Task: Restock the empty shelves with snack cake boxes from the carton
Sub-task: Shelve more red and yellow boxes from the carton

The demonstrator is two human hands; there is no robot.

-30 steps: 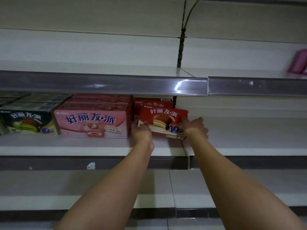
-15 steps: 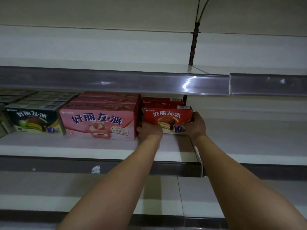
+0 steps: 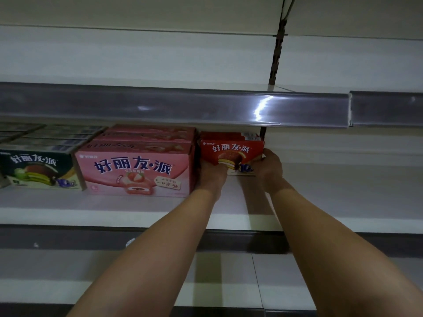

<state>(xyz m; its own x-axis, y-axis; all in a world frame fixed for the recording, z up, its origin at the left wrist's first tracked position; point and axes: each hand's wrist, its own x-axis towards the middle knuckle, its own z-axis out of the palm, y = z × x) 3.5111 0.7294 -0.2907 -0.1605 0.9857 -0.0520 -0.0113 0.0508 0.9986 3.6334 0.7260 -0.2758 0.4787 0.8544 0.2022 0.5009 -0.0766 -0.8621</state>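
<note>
The picture is dim and a bit gray. Light seems to come from above and behind the camera. A bright white glare shines on the shiny rail [image 3: 261, 109] of the upper shelf. Under that rail it is dark, so the box tops at the back are hard to see. The arms throw dark shadows on the shelf [image 3: 137, 203] below the red box [image 3: 231, 154]. The big letters on the pink box [image 3: 135, 168] look sharp. The arms near the bottom edge look soft and stretched. Straight shelf lines bend a little near the sides. The far left corner is dark and fuzzy.
</note>
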